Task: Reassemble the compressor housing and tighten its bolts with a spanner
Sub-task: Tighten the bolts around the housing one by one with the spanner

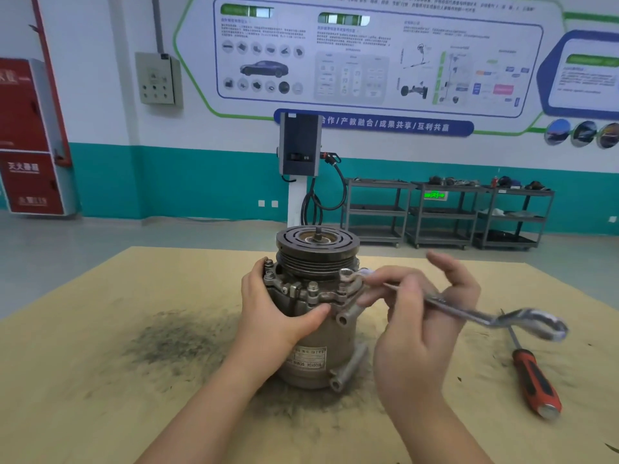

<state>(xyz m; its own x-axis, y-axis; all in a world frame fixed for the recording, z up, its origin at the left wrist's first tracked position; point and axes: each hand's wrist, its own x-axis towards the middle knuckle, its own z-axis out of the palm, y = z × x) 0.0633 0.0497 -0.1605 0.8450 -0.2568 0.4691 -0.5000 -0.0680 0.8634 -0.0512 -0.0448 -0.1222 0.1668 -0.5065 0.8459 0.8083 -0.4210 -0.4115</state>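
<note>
Compressor: the grey cast-metal compressor housing (311, 333) stands upright on the tan board-covered table (100, 380), its dark grooved pulley (317, 251) uppermost, in the middle of the near part of the board.
Left hand: the left hand (274, 306) grasps the housing from the side, thumb laid across the front below the flange, fingers wrapped round the far side, steadying it.
Right hand: the right hand (422, 306) pinches the shank of the bright steel double-ended ring spanner (445, 304) between thumb and forefinger; the other fingers are spread and lifted off it.
Spanner head: its near ring sits over the silver flange bolt (346, 274) on the right side of the housing (seated fully, or only resting on top, I cannot say for sure).
Step in hand: tightening the flange bolts, judged from the housing already closed up with several bolts (313, 287) standing in the flange.
Next move: likely a firmer grip further out on the shank and a swing of the spanner, while the left hand resists the turn.
Hidden: bolts on the far side of the flange; the label text is too small to read.
Nearby: a red-and-black-handled screwdriver (536, 376) lies on the table, right of the right hand.
</note>
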